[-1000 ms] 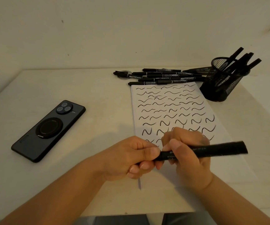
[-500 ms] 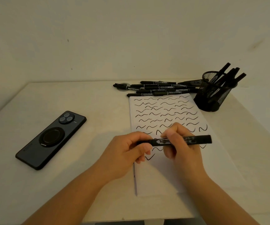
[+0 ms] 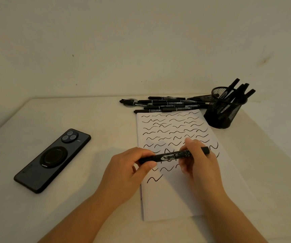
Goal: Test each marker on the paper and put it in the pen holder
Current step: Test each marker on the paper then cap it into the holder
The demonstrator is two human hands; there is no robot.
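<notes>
Leftmost, a black phone is seen lying face down on the pale table, well apart from the paper. Over the paper, a black marker is held by both hands, its long axis running nearly level from left to right, with the right end tilted slightly away from the person. The left end of the marker is pinched by the left hand between thumb and curled fingers; whether that end is a cap cannot be told. The right part of the barrel is gripped by the right hand, beyond which the blunt right end projects. The sheet beneath is covered with rows of black wavy strokes. At the far edge of the paper, a bundle of loose markers is laid lengthwise, left to right. Rightmost, a black mesh pen holder is shown upright, with several markers leaning in it toward the upper right.
</notes>
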